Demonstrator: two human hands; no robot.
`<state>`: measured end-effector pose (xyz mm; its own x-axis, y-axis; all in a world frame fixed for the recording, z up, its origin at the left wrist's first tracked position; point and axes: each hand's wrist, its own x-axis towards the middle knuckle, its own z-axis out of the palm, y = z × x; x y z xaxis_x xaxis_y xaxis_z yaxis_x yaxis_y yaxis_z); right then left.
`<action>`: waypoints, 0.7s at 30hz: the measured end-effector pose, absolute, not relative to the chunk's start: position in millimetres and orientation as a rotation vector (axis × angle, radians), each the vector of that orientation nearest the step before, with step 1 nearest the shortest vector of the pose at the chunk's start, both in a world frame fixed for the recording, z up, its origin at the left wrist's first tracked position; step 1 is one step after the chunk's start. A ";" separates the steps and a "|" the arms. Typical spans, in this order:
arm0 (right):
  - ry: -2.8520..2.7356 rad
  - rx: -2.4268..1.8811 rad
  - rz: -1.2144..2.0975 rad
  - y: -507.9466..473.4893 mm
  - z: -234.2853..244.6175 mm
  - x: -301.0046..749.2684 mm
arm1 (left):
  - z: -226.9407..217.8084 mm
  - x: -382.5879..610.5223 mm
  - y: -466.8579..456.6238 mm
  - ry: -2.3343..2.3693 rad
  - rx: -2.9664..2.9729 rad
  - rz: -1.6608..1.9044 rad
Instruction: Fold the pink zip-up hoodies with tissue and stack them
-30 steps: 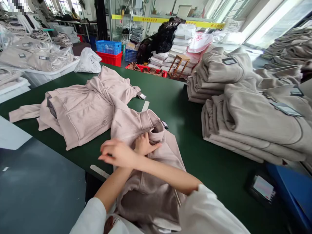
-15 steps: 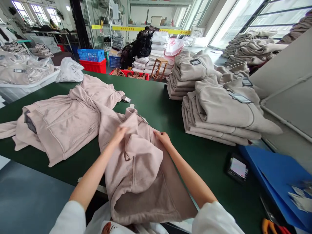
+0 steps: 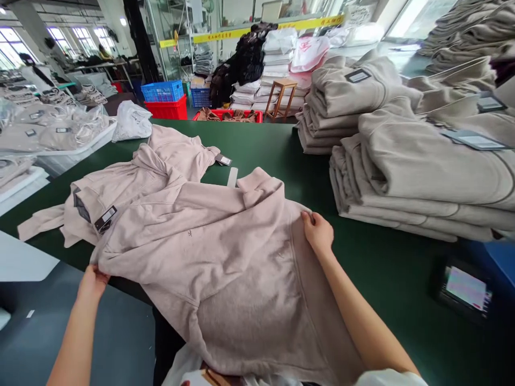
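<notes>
You now have the pink hoodie spread wide across the near edge of the green counter, where half a second ago it was bunched up between your hands with the hood folded forward. Your hands have moved apart. Your left hand is at the garment's left corner, right on the counter's near edge, with its fingers closed on the fabric. Your right hand grips the right side seam, fingers curled over the edge of the cloth. The body of the hoodie lies mostly flat, with its lower part hanging off the near edge toward you and its hood pointing toward the far edge. So the bundle has been opened out and the garment is stretched between your two grips.

A second pink hoodie lies partly under it toward the left edge, a black hang tag showing on it. Stacks of folded beige garments sit along the right edge, and a small screen device rests near the right corner.
</notes>
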<state>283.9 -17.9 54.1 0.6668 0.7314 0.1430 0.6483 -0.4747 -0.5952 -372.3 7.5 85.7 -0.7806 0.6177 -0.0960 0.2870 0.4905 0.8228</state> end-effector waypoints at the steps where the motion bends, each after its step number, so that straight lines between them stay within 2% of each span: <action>1: -1.098 -2.343 0.237 -13.8 52.9 281.9 | 83.5 -373.2 11.5 2.385 0.682 1.169; 3: -1.127 -2.450 0.400 -1.2 52.3 276.4 | 83.9 -369.0 22.1 2.377 0.548 1.146; 8: -1.052 -2.462 0.708 44.3 63.1 273.0 | 95.4 -342.4 40.4 2.513 0.674 0.986; 10: -1.095 -2.498 0.609 65.2 70.5 273.1 | 99.7 -332.5 41.5 2.726 0.916 0.869; 12: -1.242 -2.535 0.372 88.2 78.4 266.7 | 103.9 -322.5 43.3 2.851 1.313 0.710; 14: -1.500 -2.462 0.167 113.1 86.3 248.8 | 109.3 -308.8 49.8 2.712 1.705 0.521; 17: -1.929 -2.197 0.182 146.2 93.7 197.4 | 120.4 -275.6 74.6 2.438 2.015 0.337; 21: -2.178 -1.987 0.248 157.8 81.4 111.1 | 135.3 -221.0 129.8 2.243 2.047 0.338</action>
